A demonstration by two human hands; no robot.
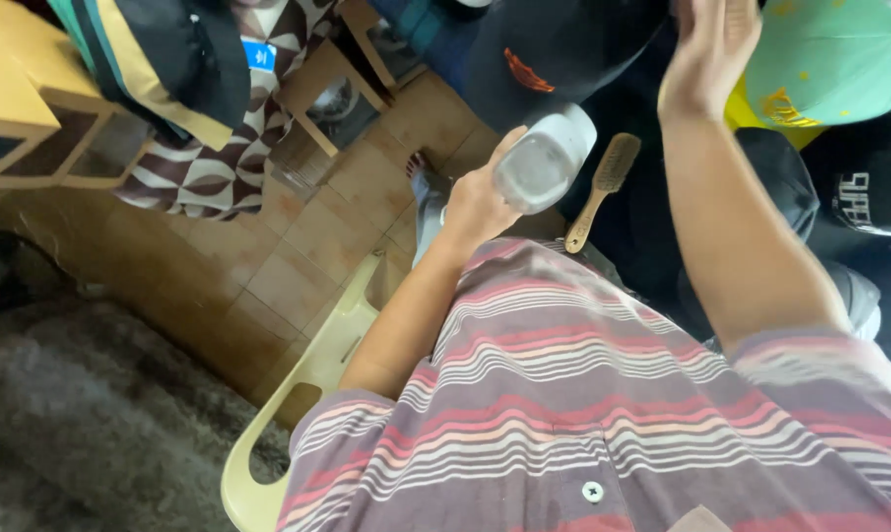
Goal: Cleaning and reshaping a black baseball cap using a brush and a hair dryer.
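My left hand (480, 202) is wrapped around a clear plastic bottle with a white cap (544, 160), held up in front of my striped shirt. My right hand (713, 44) is raised higher, fingers spread and flat against a dark cap (554, 49) with an orange mark. A wooden-handled brush (603, 187) lies just right of the bottle on a dark surface. A mint-green cap (839, 59) with yellow stitching sits to the right of my right hand.
More dark caps (864, 187) lie at the right. A cream plastic chair (307, 384) is under me, over brown tiled floor (297, 266). A grey rug (81, 414) is lower left, wooden furniture (22, 99) and draped patterned cloth (209, 148) upper left.
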